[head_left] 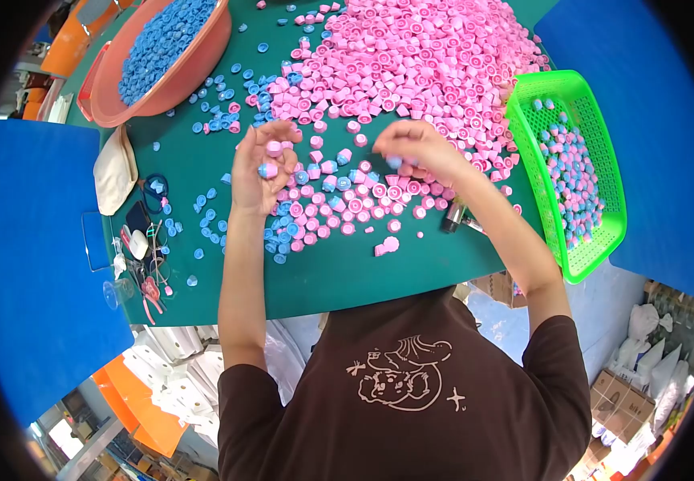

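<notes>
Two-tone piece (267,170), pink and blue, sits in the left hand (260,178), low against the palm. A pink cup (274,148) is held just above it, fingers loosely curled round both. Right hand (423,150) is over the table to the right, fingers bunched narrow on a small blue piece (395,162); blur there, cannot tell whether a pink part is joined to it. Hands well apart, loose pink cups and blue caps (281,247) scattered between and below them on the green table (347,282). Large pink heap (435,68) beyond the hands. Far left: salmon basin (194,90) filled with blue caps. Right edge: green basket (526,152) containing pink-and-blue pieces. Cloth pouch (114,172) and pliers (150,290) lie along the table's left side.
</notes>
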`<action>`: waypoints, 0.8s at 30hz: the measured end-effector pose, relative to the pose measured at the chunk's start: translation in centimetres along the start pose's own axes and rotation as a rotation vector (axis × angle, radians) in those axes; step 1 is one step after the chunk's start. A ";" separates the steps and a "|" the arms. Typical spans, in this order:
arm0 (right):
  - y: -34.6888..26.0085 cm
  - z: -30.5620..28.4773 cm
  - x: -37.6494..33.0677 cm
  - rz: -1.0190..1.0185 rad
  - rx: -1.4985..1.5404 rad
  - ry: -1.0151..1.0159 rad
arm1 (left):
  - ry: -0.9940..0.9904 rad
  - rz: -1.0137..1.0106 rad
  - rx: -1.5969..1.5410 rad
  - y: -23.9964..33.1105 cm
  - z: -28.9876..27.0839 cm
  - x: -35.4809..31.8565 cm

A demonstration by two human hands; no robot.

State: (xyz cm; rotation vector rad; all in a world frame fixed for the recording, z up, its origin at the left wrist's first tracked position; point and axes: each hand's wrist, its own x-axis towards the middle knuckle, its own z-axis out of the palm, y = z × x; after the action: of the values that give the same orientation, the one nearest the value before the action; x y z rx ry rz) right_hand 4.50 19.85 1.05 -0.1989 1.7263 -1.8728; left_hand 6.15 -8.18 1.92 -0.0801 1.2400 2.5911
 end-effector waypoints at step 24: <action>1.4 -0.7 -1.5 -0.146 -0.372 -0.048 | 0.183 0.543 -0.200 1.6 -6.3 -12.0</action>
State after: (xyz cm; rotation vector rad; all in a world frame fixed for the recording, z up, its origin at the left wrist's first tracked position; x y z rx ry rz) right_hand 5.86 21.19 0.04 -0.5220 2.0620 -1.6127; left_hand 16.88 -16.57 1.16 -0.0203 1.1852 3.2375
